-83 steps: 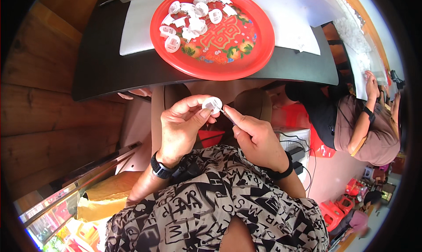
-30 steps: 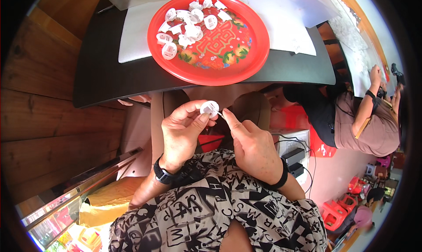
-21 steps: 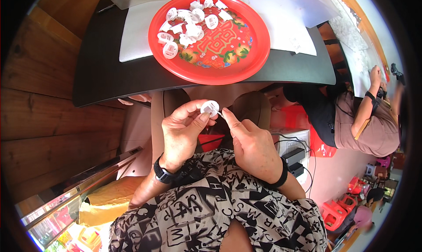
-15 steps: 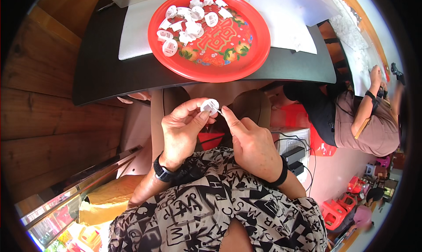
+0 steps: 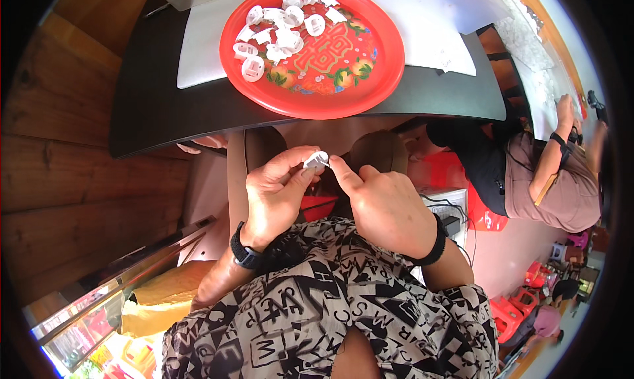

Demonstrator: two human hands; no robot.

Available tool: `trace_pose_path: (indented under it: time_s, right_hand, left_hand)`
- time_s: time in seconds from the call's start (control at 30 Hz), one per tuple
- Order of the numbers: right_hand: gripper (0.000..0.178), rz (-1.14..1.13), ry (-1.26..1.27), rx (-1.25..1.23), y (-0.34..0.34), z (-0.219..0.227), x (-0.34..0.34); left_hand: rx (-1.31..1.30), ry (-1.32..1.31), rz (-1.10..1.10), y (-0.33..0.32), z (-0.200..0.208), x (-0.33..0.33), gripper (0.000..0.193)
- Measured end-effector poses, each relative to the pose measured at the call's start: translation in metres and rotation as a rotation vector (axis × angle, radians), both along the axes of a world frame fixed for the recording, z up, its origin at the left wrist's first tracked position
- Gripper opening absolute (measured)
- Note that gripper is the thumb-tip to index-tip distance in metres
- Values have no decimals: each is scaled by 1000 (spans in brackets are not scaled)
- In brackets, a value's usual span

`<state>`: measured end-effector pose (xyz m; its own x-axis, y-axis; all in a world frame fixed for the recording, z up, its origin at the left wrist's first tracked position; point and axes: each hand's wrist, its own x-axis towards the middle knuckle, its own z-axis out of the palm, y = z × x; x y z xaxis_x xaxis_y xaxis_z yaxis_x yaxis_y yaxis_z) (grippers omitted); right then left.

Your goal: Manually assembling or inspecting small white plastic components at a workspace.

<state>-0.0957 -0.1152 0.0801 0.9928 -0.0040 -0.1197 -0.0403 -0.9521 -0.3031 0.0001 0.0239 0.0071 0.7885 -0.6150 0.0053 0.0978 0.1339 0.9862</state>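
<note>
My left hand [image 5: 276,190] pinches a small round white plastic part [image 5: 317,160] between thumb and fingers, above my lap. The part is tilted and has slots or raised bits on its face. My right hand [image 5: 389,204] is beside it, its index fingertip at the part's right edge and its other fingers curled under. A thin sliver shows by that fingertip; whether it belongs to the part is too small to tell. My right thumb is hidden. Ahead, a red round tray [image 5: 370,105] with a fruit pattern bears several similar white plastic pieces [image 5: 288,38], mostly on its left side.
The tray rests on a white sheet [image 5: 205,55] over a dark table [image 5: 158,108], slightly past its near edge. A wooden wall [image 5: 92,174] stands at left. At right sits another person [image 5: 548,181], near a white box [image 5: 456,200] with cables and red stools [image 5: 508,316].
The white part has been tilted so its face shows narrower. My right wrist has swung a little to the right, while its fingertip stays at the part's edge.
</note>
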Motion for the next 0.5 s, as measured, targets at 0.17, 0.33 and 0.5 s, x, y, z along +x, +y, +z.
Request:
trace_pose_path:
  time_s: [0.17,0.33,0.5]
  right_hand:
    - [47,30,54,-93,-1,-2,9]
    - [45,-66,-110,301,-1,-33,5]
    - [43,-248,-141,769,9,-40,-4]
  left_hand:
    - [39,-33,7,-3,-5,3,22]
    - [-136,136,58,-1,-13,5,21]
    - [-172,150,90,-1,-10,3,22]
